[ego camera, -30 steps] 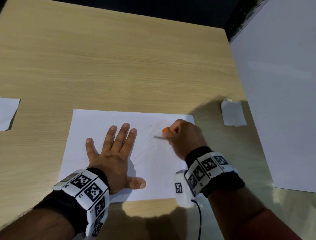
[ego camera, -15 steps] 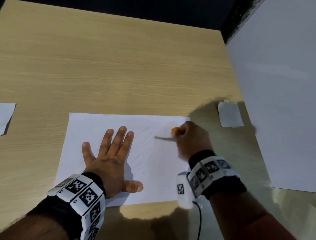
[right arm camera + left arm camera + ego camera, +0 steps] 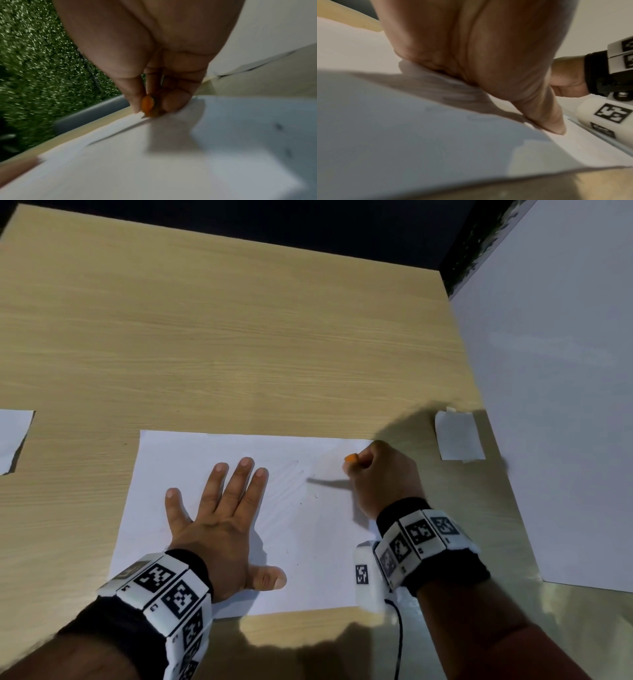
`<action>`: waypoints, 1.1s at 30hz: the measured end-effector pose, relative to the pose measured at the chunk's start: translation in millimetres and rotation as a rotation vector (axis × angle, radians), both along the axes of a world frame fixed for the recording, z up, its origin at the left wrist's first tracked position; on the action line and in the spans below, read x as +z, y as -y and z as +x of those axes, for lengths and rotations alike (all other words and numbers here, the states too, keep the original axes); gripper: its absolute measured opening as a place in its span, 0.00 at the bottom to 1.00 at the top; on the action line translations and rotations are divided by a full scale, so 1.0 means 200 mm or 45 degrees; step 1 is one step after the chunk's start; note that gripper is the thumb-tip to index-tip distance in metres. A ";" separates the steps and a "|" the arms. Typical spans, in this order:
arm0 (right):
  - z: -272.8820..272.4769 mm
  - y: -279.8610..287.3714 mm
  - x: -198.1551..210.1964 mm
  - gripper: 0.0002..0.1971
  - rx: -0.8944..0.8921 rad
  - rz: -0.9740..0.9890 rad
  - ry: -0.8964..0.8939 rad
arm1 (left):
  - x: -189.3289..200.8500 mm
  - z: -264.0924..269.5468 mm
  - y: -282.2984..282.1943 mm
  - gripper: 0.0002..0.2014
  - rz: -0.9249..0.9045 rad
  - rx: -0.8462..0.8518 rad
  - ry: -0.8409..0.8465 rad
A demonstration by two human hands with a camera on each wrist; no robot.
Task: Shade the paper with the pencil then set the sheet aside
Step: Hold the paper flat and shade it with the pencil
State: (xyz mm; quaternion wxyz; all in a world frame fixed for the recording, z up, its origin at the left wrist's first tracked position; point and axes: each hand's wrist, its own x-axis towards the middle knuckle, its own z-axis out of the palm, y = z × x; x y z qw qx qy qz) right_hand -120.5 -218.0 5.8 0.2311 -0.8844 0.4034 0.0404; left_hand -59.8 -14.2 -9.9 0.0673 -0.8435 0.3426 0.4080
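A white sheet of paper (image 3: 191,467) lies flat on the wooden table (image 3: 239,337) near its front edge. My left hand (image 3: 222,508) presses flat on the sheet, fingers straight and spread, thumb (image 3: 554,121) out to the right. My right hand (image 3: 376,477) grips a short orange pencil (image 3: 351,457) over the sheet's upper right part. The right wrist view shows the orange pencil (image 3: 148,106) pinched between thumb and fingers, down at the paper (image 3: 154,162). Faint grey strokes (image 3: 291,477) mark the sheet between the two hands.
A small folded white slip (image 3: 459,436) lies right of the sheet. Another white sheet (image 3: 13,436) pokes in at the left edge. A large white board (image 3: 565,371) stands along the table's right side. A cable (image 3: 399,631) hangs from the right wrist.
My right hand with the pencil has slid rightward across the sheet, from near its middle toward its right edge. The left hand stays pressed flat in place.
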 end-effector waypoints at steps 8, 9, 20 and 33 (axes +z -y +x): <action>-0.07 0.04 0.00 0.13 -0.072 -0.005 -0.027 | -0.01 0.01 0.00 0.67 -0.009 0.005 -0.009; -0.07 0.05 0.01 0.13 -0.091 -0.015 -0.020 | -0.01 0.01 0.00 0.67 -0.007 0.008 -0.006; -0.21 -0.04 0.00 0.10 -0.086 0.012 -0.028 | -0.01 0.00 0.00 0.66 0.004 -0.001 0.010; -0.36 -0.05 -0.01 0.09 -0.081 0.001 -0.013 | -0.01 -0.01 0.00 0.66 -0.018 0.021 0.020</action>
